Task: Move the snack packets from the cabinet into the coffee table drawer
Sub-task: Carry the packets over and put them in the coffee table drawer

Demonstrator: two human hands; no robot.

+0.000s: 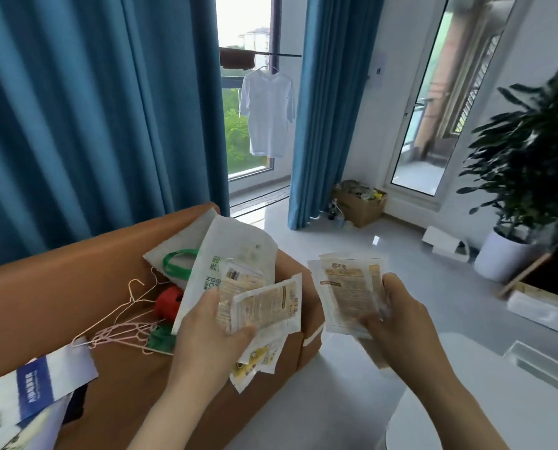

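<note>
Cardboard box (362, 206) of clutter, snack packets (264, 306) in left hand (206, 336), right hand (398, 319)

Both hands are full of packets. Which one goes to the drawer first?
Probably the right hand: it holds its packets nearest the white table and what looks like its drawer. The left hand is over the brown sofa.

Two hands show, the left hand (206, 329) and the right hand (398, 326), and each holds one bunch of snack packets (264, 306) (349, 287), too stacked up to count. There are two blue curtains (92, 118) (329, 108), at 10 o'clock and 1 o'clock. There is one white shirt (268, 115) at 12 o'clock and one plant (531, 151) at 2 o'clock.
</note>
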